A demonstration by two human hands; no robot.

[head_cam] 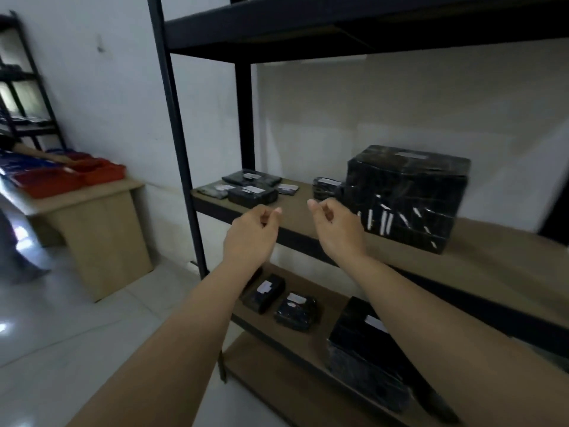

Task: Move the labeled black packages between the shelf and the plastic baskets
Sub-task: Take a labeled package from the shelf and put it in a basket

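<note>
packages, middle shelf: small labeled black packages (251, 188) sit in a cluster at the left end of your middle shelf board (308, 217), each with a white label up; one more small package (324, 187) sits just beside the big box.
big box: large black wrapped box (406, 195) stands on the same board, right of the small ones, pale label on its top.
packages, lower shelf: two small labeled packages (281, 302) lie side by side on the lower board (311, 340), a bigger black box (366, 349) to their right, partly hidden by your right forearm.
left hand: your left hand (255, 226) hovers in front of the shelf edge, fingers loosely curled, holding nothing.
right hand: your right hand (334, 223) is level with it, just in front of the big box, fingers also loosely curled, nothing in them. Can't tell if it touches the box.
baskets: red plastic baskets (70, 175) sit on a low wooden table (104, 229) well off to your left, by the wall; blue items beside them, blurred.
rack: black metal frame (172, 118), another dark rack (21, 87) far left.
</note>
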